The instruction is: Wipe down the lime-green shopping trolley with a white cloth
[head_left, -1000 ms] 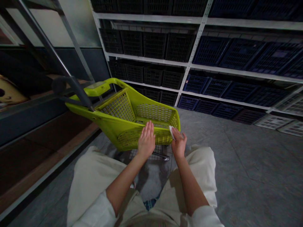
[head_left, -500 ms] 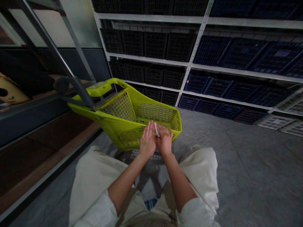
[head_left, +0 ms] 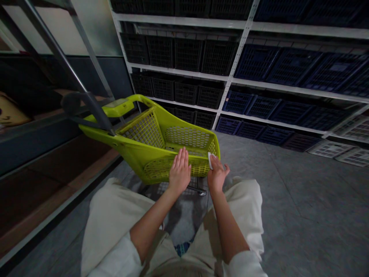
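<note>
In the head view a lime-green shopping cart (head_left: 135, 156) stands before my knees, with mesh-like openings in its sides. My left hand (head_left: 180, 171) is stretched out flat with its fingers together, back upward, in front of the cart's near side. It holds nothing that I can see; whether it touches the cart I cannot tell. My right hand (head_left: 217, 175) is near the cart's right end, its fingers curled around a small white wad (head_left: 210, 160), like folded tissue or cloth. Most of the wad is hidden by the fingers.
Behind the cart stands a white metal shelf (head_left: 196, 73) filled with black crates (head_left: 188, 54) and blue crates (head_left: 300, 65). White crates (head_left: 331, 148) sit low at the right. A ledge with a yellow object (head_left: 11, 111) runs along the left. Grey floor (head_left: 291, 196) spreads to the right.
My two hands were together around the white wad. Now my right hand has moved away to the right with it, while my left hand stays nearly in place.
</note>
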Demonstrator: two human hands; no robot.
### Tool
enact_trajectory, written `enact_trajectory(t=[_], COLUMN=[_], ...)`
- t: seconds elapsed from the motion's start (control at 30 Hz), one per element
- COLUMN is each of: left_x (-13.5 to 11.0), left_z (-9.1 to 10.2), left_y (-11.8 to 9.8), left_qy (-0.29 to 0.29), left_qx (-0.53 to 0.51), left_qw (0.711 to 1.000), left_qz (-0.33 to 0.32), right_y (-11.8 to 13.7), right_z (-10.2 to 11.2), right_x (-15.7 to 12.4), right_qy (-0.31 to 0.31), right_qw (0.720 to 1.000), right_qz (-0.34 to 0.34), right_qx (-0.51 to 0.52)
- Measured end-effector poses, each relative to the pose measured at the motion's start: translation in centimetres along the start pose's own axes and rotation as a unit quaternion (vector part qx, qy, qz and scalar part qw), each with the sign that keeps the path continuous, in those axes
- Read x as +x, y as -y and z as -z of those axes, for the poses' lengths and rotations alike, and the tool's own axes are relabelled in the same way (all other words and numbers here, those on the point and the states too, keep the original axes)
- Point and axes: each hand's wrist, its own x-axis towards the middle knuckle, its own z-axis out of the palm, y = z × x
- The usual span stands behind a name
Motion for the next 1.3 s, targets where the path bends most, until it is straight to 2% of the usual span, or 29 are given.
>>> enact_trajectory(t=[0.13, 0.23, 0.3, 0.4, 0.53, 0.63, 0.7, 0.77, 0.9, 1.0, 1.07, 1.17, 1.3], left_x=[0.0, 0.0, -0.1, -0.1, -0.1, -0.1, 0.0, 0.0, -0.1, -0.1, -0.1, -0.1, -0.1], left_z=[-0.2, -0.4, -0.4, -0.1, 0.4, 0.4, 0.2, 0.0, -0.5, -0.6, -0.5, 0.0, 0.3], left_y=[0.1, 0.3, 0.4, 0.3, 0.1, 0.0, 0.0, 0.0, 0.3, 0.6, 0.7, 0.6, 0.5], left_qy=[0.004, 0.005, 0.000, -0.004, 0.001, -0.003, -0.007, -0.009, -0.010, -0.012, -0.010, -0.007, 0.000], left_qx=[0.007, 0.013, 0.015, 0.014, 0.006, -0.004, -0.010, -0.011, -0.009, -0.010, -0.007, 0.003, 0.009], left_qw=[1.000, 1.000, 1.000, 1.000, 1.000, 1.000, 1.000, 1.000, 1.000, 1.000, 1.000, 1.000, 1.000], left_qz=[0.004, 0.004, 0.002, -0.002, -0.004, -0.003, -0.004, -0.006, -0.004, -0.008, -0.010, -0.010, -0.011], right_y=[6.0, 8.1, 7.6, 4.4, -1.2, -3.3, -2.6, -0.5, 5.4, 7.8, 7.5, 4.8, -0.4], right_z=[-0.8, -1.0, -0.8, -0.2, 0.6, 0.7, 0.5, 0.0, -1.3, -1.7, -1.5, -0.6, 0.3], right_x=[0.7, 0.7, 0.6, 0.2, 0.1, 0.2, 0.3, 0.4, 0.4, 0.4, 0.3, 0.2, -0.3], right_qy=[0.072, 0.106, 0.112, 0.095, 0.040, 0.015, 0.004, 0.006, 0.067, 0.096, 0.104, 0.097, 0.048], right_qw=[0.996, 0.991, 0.988, 0.989, 0.999, 0.999, 0.998, 0.998, 0.996, 0.990, 0.988, 0.987, 0.997], right_qz=[0.052, 0.079, 0.100, 0.113, 0.033, -0.031, -0.052, -0.046, 0.039, 0.080, 0.102, 0.113, 0.052], right_qx=[0.024, 0.034, 0.035, 0.027, 0.017, 0.031, 0.034, 0.033, 0.050, 0.058, 0.057, 0.050, 0.034])
